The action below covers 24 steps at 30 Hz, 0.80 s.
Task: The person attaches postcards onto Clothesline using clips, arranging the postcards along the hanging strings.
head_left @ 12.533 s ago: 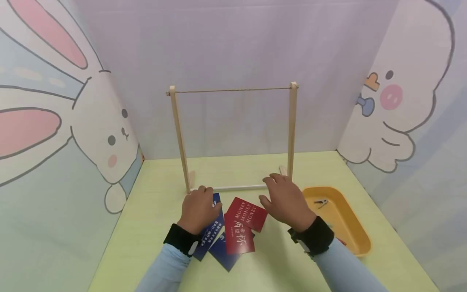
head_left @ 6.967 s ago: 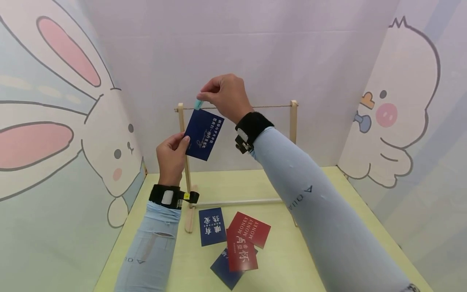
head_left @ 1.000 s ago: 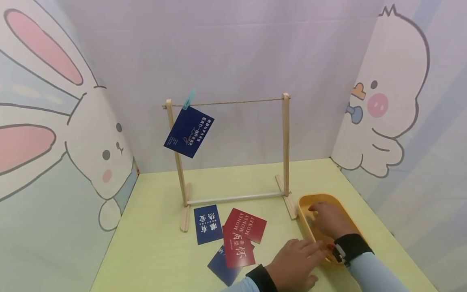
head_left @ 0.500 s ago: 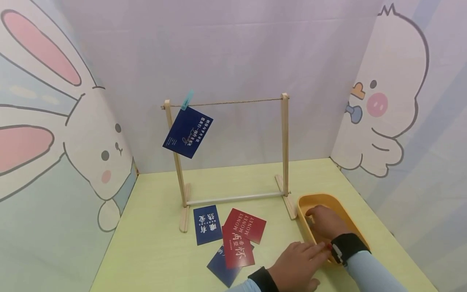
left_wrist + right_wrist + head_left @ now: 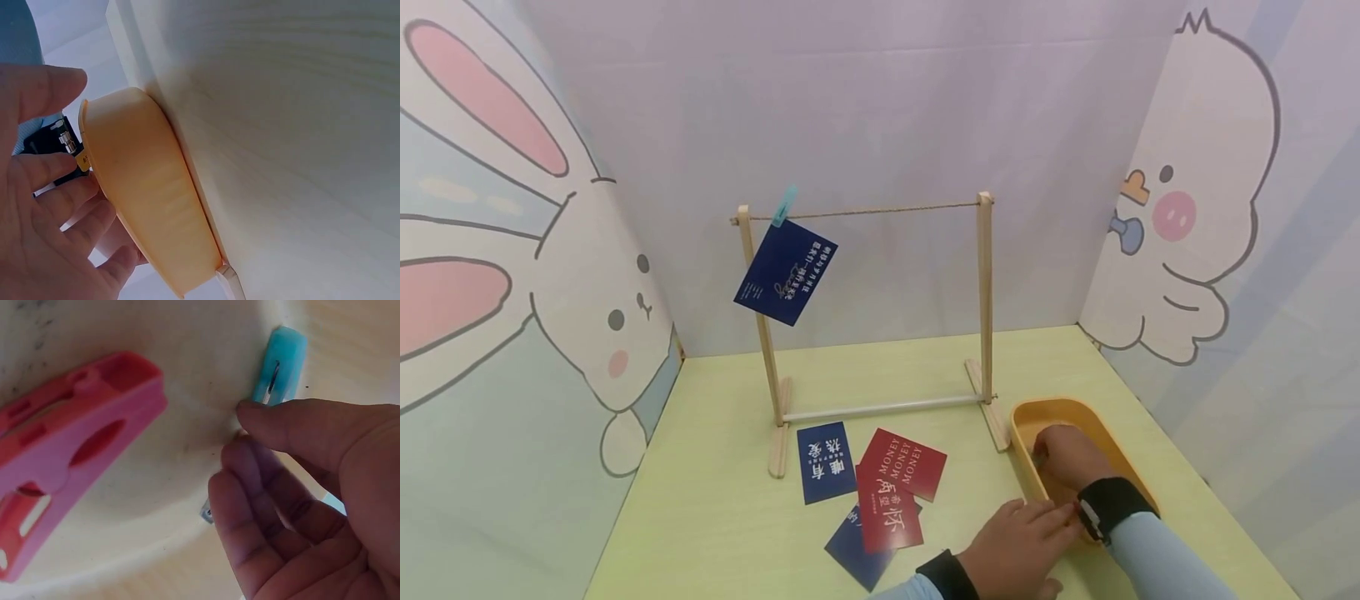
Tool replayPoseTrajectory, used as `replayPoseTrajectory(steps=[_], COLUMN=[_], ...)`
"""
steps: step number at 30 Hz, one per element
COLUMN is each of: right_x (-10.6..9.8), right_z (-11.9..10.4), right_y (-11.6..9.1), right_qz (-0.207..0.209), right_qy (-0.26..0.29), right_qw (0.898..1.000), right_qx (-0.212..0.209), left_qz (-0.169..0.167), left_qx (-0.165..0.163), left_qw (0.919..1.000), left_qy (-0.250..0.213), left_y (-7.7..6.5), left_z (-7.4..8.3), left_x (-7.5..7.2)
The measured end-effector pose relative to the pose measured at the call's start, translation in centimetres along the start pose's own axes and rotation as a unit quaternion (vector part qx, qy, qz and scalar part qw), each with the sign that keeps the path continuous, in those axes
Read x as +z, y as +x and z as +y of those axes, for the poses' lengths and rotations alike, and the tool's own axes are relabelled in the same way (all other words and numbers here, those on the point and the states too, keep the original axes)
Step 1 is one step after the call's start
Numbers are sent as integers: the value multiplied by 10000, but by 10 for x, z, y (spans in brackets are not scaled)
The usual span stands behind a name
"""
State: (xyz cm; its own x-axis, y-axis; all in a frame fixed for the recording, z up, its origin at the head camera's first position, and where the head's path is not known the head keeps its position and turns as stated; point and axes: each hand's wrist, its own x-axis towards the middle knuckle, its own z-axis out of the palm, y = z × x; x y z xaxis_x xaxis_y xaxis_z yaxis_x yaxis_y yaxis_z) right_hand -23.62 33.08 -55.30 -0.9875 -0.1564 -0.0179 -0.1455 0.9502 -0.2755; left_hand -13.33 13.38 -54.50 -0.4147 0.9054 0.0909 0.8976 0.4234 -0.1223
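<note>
A yellow tray (image 5: 1027,414) stands at the table's right. Inside it my right hand (image 5: 1073,457) has its fingers curled. The right wrist view shows its thumb and fingertips pinching the end of a teal clothespin (image 5: 284,362); the fingertips' far side is hidden. A red clothespin (image 5: 81,450) lies nearby in the tray, and a bit of a grey clip (image 5: 207,511) shows past the fingers. My left hand (image 5: 1021,546) touches the tray's near-left rim, fingers fairly straight. One blue card (image 5: 786,273) hangs tilted from a cord (image 5: 880,210) by another teal clothespin (image 5: 785,206).
A wooden frame (image 5: 986,300) carries the cord, with a white rod (image 5: 883,408) low down. In front lie a blue card (image 5: 826,462), two overlapping red cards (image 5: 891,512) and another blue card (image 5: 859,554) partly beneath. Printed cloth walls (image 5: 880,125) enclose the table.
A blue card was lifted from the table and clipped on the cord. Both hands then moved to the tray; in the last second my right fingers curled in onto the teal clothespin.
</note>
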Motion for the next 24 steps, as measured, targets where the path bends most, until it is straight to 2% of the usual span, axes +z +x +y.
replayPoseTrajectory(steps=[8,15,19,24], right_x=[-3,-24,-35,-41], right_z=[6,7,6,7], right_y=[-2,-7,-10,-13], right_qz=[-142,-332,-664,-882], right_qy=[160,269,703,1137], right_qw=[9998,9990,9950,9890], right_qx=[29,-146,-233,-353], left_qz=[-137,-255,-399,-362], left_qx=[22,25,-32,-1], left_qw=[9997,9989,9976,9982], left_qy=[-203,-389,-574,-481], left_y=[-1,-1,1,0], left_z=[0,1,1,0], left_x=[0,-2,-2,-2])
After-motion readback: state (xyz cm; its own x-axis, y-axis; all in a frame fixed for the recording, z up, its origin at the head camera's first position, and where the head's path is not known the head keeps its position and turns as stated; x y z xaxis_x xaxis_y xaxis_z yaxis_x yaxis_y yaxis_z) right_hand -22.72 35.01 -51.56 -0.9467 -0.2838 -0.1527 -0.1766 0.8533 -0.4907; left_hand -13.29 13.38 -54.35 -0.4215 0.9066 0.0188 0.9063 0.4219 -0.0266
